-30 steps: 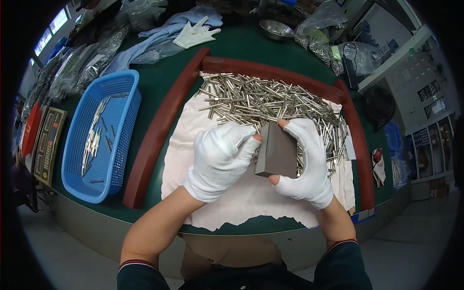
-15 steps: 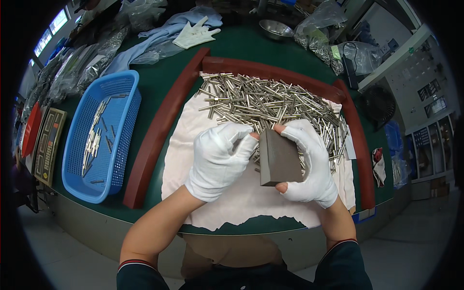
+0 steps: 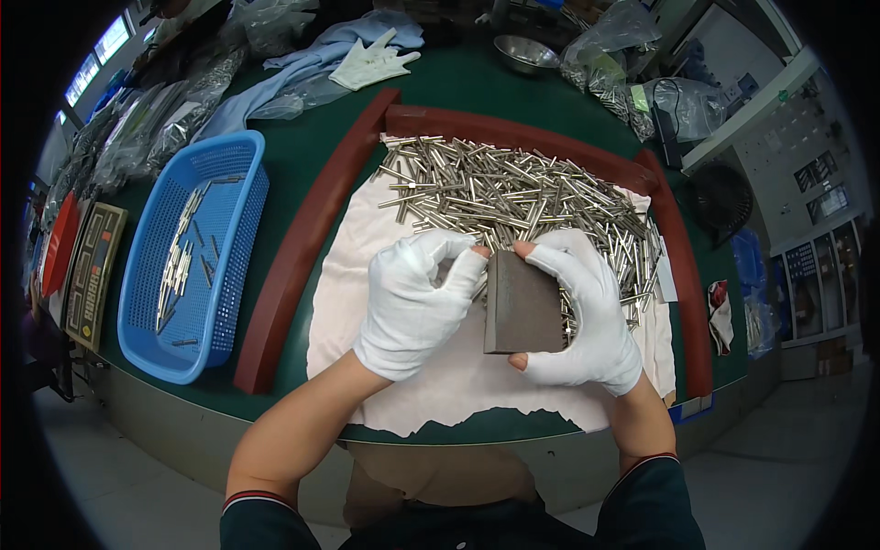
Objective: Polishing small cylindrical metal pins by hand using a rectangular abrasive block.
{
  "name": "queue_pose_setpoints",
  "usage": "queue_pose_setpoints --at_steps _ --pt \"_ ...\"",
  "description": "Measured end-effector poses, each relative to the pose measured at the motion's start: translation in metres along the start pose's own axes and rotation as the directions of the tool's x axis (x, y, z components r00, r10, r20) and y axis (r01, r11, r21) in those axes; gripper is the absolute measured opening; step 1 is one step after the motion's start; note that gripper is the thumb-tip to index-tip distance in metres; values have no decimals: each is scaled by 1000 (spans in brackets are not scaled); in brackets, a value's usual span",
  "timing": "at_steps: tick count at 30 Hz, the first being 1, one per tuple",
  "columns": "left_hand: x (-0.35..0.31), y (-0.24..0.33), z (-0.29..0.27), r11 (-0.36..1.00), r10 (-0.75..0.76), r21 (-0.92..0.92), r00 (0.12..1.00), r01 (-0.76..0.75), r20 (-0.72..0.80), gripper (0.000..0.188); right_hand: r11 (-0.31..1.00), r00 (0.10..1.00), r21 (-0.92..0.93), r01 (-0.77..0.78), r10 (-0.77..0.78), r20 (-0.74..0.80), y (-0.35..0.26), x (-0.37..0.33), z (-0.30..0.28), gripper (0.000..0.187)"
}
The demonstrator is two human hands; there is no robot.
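Right hand (image 3: 587,316) grips grey block (image 3: 521,304) at near edge of rod pile (image 3: 513,197); left hand (image 3: 417,302) closed, contents unclear. Blue basket (image 3: 197,252), left of pile, holds few rods — most unsorted.

Shiny metal, soft cloth, matt block

We see bright polished metal pins (image 3: 513,197) heaped on a white cloth (image 3: 348,275), a dull grey matt block (image 3: 522,304) between white knit fabric gloves, and a blue perforated plastic basket (image 3: 220,211) on smooth green tabletop (image 3: 302,156).

Head-worn fisheye, steeply downward, close
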State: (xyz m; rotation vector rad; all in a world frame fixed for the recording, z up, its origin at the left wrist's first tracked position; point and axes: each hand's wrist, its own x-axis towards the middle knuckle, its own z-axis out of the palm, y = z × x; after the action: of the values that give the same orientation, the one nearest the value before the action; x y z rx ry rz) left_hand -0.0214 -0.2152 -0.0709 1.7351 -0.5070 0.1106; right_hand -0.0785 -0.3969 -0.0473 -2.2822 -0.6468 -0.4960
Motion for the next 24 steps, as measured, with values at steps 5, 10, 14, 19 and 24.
queue_pose_setpoints --at_steps 5,10,14,19,24 --pt "2 3 -2 999 -12 39 1000 12 5 10 998 992 -13 -57 56 -110 1 2 -1 78" --pt "0 -2 1 983 153 107 988 -150 -20 8 994 996 -109 -14 4 -92 -1 2 3 78" --pt "1 -2 0 972 184 150 983 -180 -16 8 999 1000 27 -26 26 16 1 2 -4 77" --pt "0 -6 2 955 266 143 964 -259 -28 8 997 997 25 -73 74 -37 1 2 3 74" --pt "0 -5 3 974 207 92 978 -207 8 8 985 996 147 -90 86 33 7 1 -6 73"
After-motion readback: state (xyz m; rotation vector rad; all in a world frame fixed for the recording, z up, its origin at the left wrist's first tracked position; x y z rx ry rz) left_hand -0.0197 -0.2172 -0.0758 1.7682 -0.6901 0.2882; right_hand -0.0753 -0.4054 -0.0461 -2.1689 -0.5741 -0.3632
